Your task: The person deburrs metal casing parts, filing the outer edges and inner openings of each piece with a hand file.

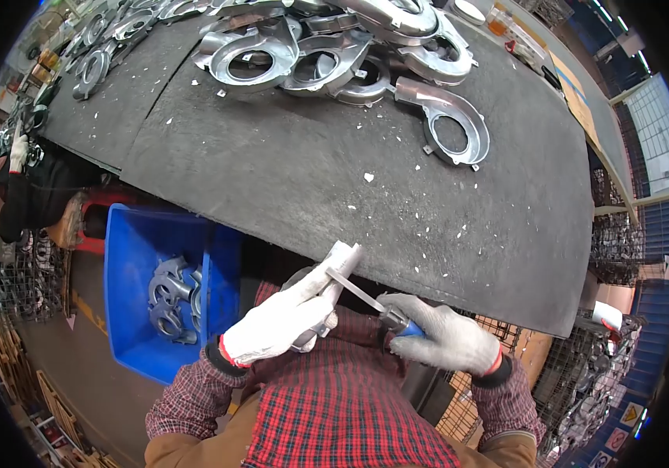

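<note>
My left hand [276, 324], in a white glove with a red cuff edge, is closed around a silver metal casting [350, 260]. The glove covers much of that part. My right hand [451, 337], in a greyish glove, grips the blue handle of a file [362, 292]. The file's narrow blade slants up to the left, and its tip meets the casting beside my left fingers. Both hands are in front of my body, just off the near edge of the dark table [272, 168]. A single ring-shaped casting with a spout [453, 125] lies farther back on the table.
More castings [252, 62] are heaped at the table's back. Small pale scraps [369, 178] are scattered on the surface. At left below stands a blue bin [127, 312] holding several castings. Another person's gloved hand [19, 152] shows at far left. Wire cages [584, 390] stand at right.
</note>
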`<control>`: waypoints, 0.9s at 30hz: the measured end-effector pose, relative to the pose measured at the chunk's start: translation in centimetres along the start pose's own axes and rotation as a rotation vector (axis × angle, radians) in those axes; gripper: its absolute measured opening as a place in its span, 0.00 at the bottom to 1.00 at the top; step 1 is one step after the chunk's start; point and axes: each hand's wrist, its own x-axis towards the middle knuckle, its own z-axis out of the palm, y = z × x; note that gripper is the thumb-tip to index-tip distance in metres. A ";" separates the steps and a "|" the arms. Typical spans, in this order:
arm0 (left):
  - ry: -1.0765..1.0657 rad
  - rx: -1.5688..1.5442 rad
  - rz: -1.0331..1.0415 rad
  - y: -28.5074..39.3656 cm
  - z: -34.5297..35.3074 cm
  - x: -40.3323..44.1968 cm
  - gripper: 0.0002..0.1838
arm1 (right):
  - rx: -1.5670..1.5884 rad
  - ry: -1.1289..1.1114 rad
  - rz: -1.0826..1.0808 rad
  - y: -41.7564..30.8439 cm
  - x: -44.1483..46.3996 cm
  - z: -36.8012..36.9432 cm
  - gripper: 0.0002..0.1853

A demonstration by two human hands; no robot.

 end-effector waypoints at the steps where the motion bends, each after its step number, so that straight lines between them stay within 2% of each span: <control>1: 0.010 -0.002 -0.014 0.1 0.2 0.0 0.42 | -0.135 0.080 -0.002 -0.7 -0.5 0.3 0.37; 2: 0.016 -0.003 -0.029 0.2 0.5 0.0 0.41 | -0.132 0.085 -0.004 -0.9 -0.5 1.0 0.37; 4: 0.029 -0.007 -0.006 1.4 1.6 -0.1 0.42 | -0.410 0.339 -0.091 -1.0 -0.8 2.4 0.39; 8: 0.068 -0.107 0.049 1.3 2.0 0.0 0.44 | -0.742 0.487 0.028 -1.8 -0.4 4.5 0.36; 10: 0.057 -0.096 0.018 0.9 1.4 0.0 0.44 | -0.722 0.460 0.064 -1.7 -0.2 4.6 0.38; 12: 0.048 -0.081 -0.020 0.6 0.7 0.0 0.45 | -0.206 0.306 -0.045 -1.3 -0.2 3.8 0.40; 13: 0.030 -0.059 0.007 0.4 0.4 0.0 0.46 | -0.061 0.151 0.037 -1.5 -0.3 2.8 0.40; 14: 0.009 -0.037 0.033 0.4 0.2 -0.1 0.46 | -0.055 0.153 0.036 -1.2 -0.3 2.1 0.40; 16: 0.008 -0.060 0.016 0.8 0.2 -0.5 0.46 | 0.054 -0.027 0.019 -0.3 -0.4 1.2 0.40; 17: 0.009 -0.085 0.009 1.1 0.3 -0.6 0.47 | 0.065 0.077 -0.046 0.3 -0.1 2.0 0.41; 18: 0.012 -0.091 0.006 1.2 0.3 -0.8 0.47 | 0.066 0.071 -0.043 0.3 -0.1 2.0 0.41; 20: 0.097 -0.075 -0.024 1.3 0.4 -1.0 0.43 | 0.076 0.001 0.102 -0.6 0.4 1.7 0.41; 22: 0.106 -0.111 -0.030 0.5 -0.1 -1.1 0.41 | 0.094 -0.024 0.080 -0.8 0.6 1.6 0.41; 24: 0.111 -0.138 -0.029 0.6 -0.2 -1.4 0.40 | -0.074 -0.036 0.094 -1.7 0.7 1.1 0.39; 25: 0.084 -0.049 -0.019 1.1 0.2 -1.8 0.39 | -0.073 -0.034 0.093 -1.7 0.7 1.4 0.39; 27: 0.057 0.038 0.005 1.7 0.5 -2.6 0.36 | -0.277 0.190 -0.033 -1.5 0.7 2.1 0.38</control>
